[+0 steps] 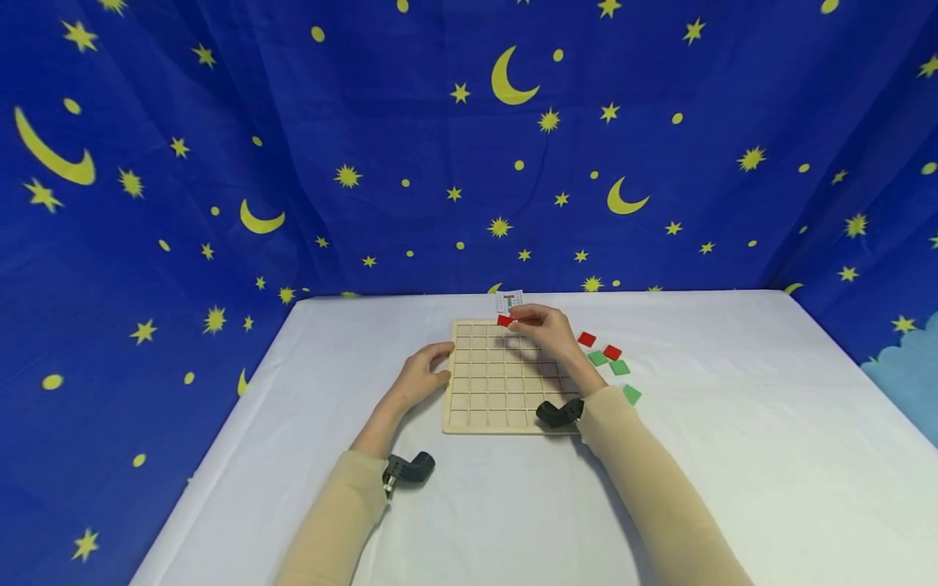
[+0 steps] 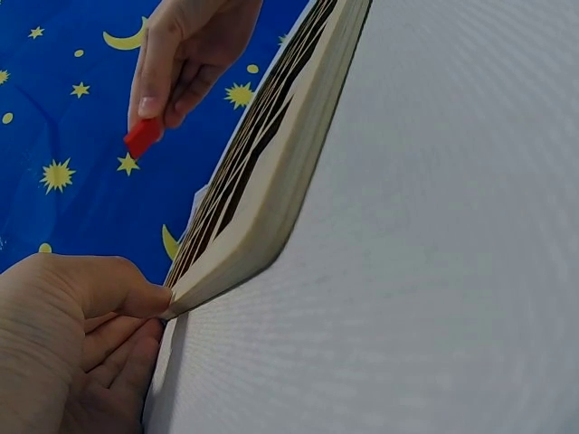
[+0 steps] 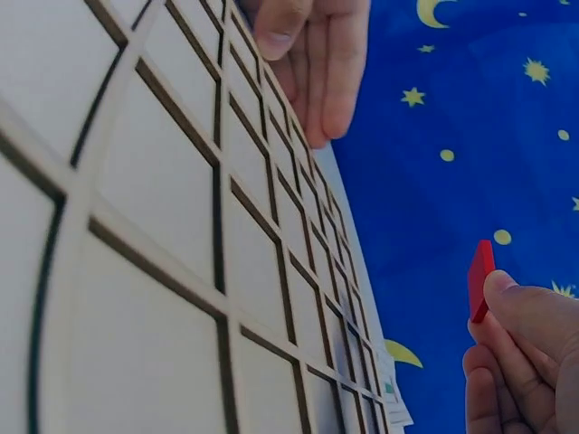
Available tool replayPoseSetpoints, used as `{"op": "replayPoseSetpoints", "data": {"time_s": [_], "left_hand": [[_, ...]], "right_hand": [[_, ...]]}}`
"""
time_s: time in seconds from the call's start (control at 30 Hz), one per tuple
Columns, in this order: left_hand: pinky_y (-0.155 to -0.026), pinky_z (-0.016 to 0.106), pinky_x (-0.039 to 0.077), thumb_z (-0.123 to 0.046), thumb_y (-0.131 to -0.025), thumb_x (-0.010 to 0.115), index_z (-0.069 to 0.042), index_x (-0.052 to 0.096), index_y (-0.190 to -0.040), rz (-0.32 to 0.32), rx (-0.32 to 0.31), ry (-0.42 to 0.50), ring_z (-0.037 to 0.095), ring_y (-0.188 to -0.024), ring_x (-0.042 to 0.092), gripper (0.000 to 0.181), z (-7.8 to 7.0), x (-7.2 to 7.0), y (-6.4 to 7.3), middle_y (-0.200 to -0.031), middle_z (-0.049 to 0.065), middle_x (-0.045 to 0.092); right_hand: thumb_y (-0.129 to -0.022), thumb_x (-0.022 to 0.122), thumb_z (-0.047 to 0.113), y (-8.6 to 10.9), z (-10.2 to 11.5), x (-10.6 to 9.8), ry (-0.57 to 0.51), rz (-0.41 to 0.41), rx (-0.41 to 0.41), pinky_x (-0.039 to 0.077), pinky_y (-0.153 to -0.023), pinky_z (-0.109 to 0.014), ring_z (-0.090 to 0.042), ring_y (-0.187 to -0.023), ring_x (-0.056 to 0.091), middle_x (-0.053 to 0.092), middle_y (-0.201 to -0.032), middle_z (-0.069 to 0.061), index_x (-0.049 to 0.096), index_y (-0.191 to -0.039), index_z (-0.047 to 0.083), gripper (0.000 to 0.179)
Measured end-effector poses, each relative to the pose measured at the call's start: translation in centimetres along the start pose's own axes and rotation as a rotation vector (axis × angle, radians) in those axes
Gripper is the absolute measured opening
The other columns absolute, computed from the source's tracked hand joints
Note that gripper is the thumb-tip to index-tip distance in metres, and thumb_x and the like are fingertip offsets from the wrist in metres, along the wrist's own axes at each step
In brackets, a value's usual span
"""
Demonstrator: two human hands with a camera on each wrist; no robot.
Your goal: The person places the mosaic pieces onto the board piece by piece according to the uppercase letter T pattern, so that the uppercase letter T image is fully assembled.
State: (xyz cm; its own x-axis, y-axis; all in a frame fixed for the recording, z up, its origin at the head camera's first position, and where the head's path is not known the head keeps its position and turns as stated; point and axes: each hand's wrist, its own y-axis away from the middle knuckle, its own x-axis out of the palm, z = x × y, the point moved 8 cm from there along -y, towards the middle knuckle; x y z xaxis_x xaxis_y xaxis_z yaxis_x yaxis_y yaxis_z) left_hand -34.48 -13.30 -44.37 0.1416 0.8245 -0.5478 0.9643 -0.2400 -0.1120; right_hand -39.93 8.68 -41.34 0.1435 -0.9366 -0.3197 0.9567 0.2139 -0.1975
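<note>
We see a flat, square, pale wooden board, divided by raised strips into a grid of shallow square cells, lying on a table covered in white cloth. The left hand rests at the board's left edge, its fingers relaxed and touching the wood; we judge that this contact steadies the board. The right hand pinches a thin, red, square tile between thumb and fingers, holding it above the board near its far edge. In the right wrist view we note that most of the tile juts beyond the fingertips, a hold that probably leaves its edges free for setting down.

To the right of the board we find two loose red square tiles and three green square tiles, flat on the table; we take them to lie there within easy reach of the right hand. Just beyond the far edge lies a small white card printed with a grid and red and green marks, too small for us to read fully; its position likely keeps it in sight over the board.
</note>
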Motion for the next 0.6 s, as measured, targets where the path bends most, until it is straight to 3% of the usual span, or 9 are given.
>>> {"op": "replayPoseSetpoints", "data": {"time_s": [0.33,0.6], "left_hand": [[-0.107,0.031,0.037,0.006,-0.082,0.061,0.007,0.048,-0.132,0.007,-0.006,0.015,0.030,-0.125,0.046,0.052,-0.1,0.1,0.2,-0.135,0.021,0.048],[-0.107,0.030,0.036,0.006,-0.082,0.061,0.006,0.048,-0.133,0.004,-0.011,0.017,0.030,-0.125,0.045,0.053,0.0,0.0,0.1,-0.135,0.020,0.047]], "right_hand": [[-0.085,0.071,0.014,0.1,-0.8,1.8,0.013,0.027,-0.005,0.053,-0.086,-0.034,-0.023,-0.098,0.062,0.066,-0.111,-0.011,0.065,-0.115,-0.002,0.034],[-0.084,0.071,0.013,-0.1,-1.4,2.4,0.077,0.019,-0.007,0.054,-0.085,-0.035,-0.023,-0.096,0.063,0.067,-0.110,-0.010,0.069,-0.111,0.003,0.028]]}}
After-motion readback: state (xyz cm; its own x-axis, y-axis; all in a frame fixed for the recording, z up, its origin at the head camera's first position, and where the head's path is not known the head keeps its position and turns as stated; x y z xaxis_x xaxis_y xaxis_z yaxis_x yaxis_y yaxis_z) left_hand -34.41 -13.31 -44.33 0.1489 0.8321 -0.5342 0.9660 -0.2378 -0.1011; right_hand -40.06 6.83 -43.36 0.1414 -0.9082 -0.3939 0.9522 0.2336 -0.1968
